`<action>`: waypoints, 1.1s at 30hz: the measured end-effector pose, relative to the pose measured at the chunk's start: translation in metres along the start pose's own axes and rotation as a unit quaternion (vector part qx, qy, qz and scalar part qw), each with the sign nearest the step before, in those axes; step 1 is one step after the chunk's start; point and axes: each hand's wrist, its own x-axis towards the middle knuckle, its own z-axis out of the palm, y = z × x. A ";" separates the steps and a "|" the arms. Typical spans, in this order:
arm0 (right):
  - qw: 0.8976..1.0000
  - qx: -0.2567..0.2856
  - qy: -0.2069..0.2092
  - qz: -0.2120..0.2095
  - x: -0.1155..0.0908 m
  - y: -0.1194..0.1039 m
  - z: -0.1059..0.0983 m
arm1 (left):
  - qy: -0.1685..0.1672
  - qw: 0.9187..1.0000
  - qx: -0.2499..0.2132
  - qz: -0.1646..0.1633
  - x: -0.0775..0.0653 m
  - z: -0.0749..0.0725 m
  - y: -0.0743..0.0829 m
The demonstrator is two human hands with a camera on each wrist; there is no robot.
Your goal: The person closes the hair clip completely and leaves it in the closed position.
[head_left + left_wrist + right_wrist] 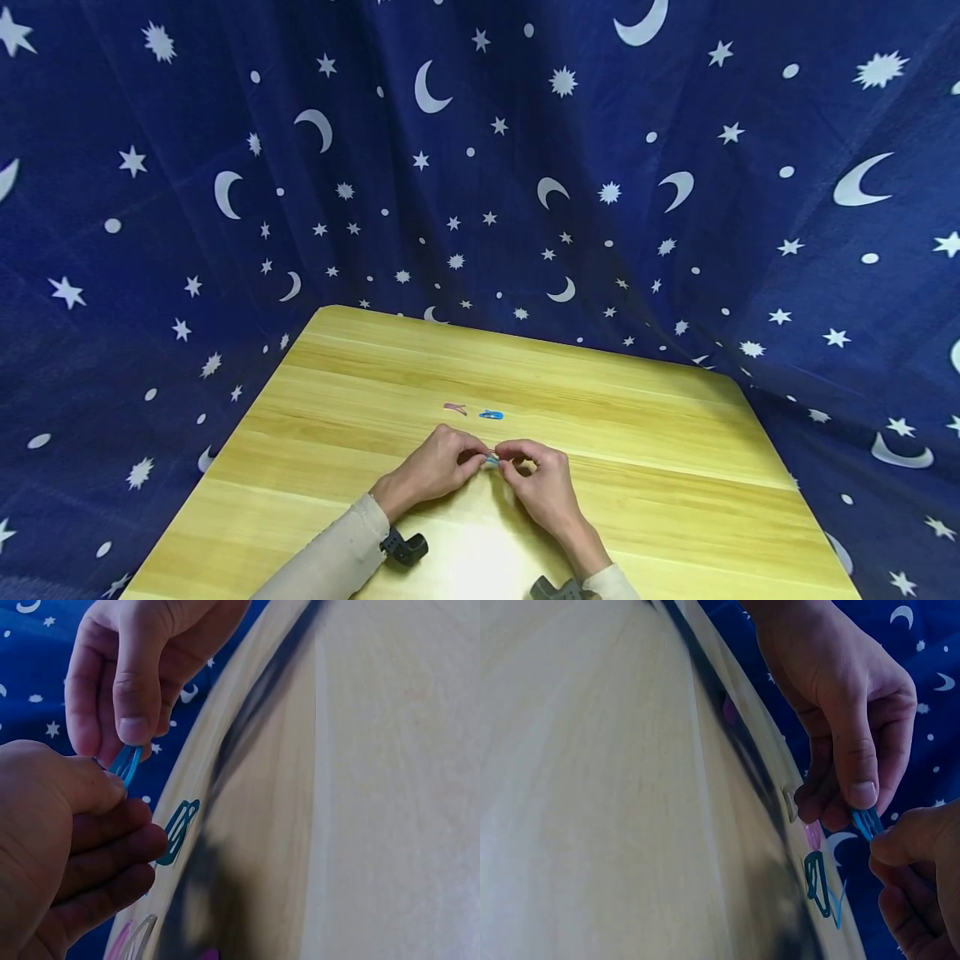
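Note:
A blue snap hair clip (127,766) is pinched between both hands, one at each end, over the table. My left hand (442,462) holds one end between thumb and forefinger, its other fingers loosely bent in the left wrist view. From the opposite side my right hand (542,483) pinches the other end with thumb and fingertips. Fingertips partly cover the clip. Just beyond the hands lie a pink hair clip (455,408) and another blue hair clip (491,414). Below the hands in the right wrist view, a dark teal hair clip (817,883) rests on the tabletop.
The light wood table (660,467) has rounded far corners. A navy curtain (487,167) with moons and stars hangs behind and beside it. A pale beige clip (141,939) lies by a pink one near the left hand. Black wrist devices (405,547) sit on both forearms.

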 end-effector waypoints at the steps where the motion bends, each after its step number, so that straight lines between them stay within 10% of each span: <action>1: 1.000 -0.004 0.001 -0.006 0.000 0.000 0.000 | 0.001 1.000 0.000 0.001 0.000 0.000 0.000; 20: 0.997 -0.025 -0.062 0.041 0.001 0.001 -0.004 | 0.023 0.999 -0.002 0.028 0.000 -0.007 0.000; 33: 0.998 -0.041 -0.035 -0.024 0.002 0.002 -0.003 | 0.018 0.999 -0.030 0.021 0.000 -0.008 -0.001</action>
